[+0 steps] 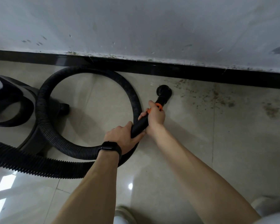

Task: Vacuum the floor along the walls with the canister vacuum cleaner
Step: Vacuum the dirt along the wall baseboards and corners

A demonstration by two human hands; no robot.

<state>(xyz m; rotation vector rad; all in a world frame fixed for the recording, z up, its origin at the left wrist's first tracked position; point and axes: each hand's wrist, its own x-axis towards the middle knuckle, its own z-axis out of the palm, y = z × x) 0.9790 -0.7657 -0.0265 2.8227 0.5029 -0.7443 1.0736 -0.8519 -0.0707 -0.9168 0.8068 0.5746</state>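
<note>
The round nozzle (164, 91) sits on the tiled floor (200, 151) just right of the frame's centre, near the black baseboard (184, 73) but apart from it. Behind it the rigid black tube (140, 125) slants down and to the left, so its long axis runs from lower left to upper right, with the nozzle end pointing toward the baseboard and the scuffed wall (136, 26) above it.

The right hand (155, 118) grips the tube just below its orange collar (158, 107), fingers wrapped round it, with the forearm reaching in from the lower right corner. The left hand (124, 136) holds the tube's lower end, where the ribbed hose (44, 101) joins, its thumb laid along the top. Its wrist wears a dark watch (111, 148), and the forearm rises from the bottom centre.

From there the hose curls in a wide loop to the left, touching the baseboard at its top, and a second stretch crosses the lower left. The canister (14, 107) stands at the left edge, partly behind the loop. Brown dirt (217, 96) is scattered on the tiles to the right of the nozzle.
</note>
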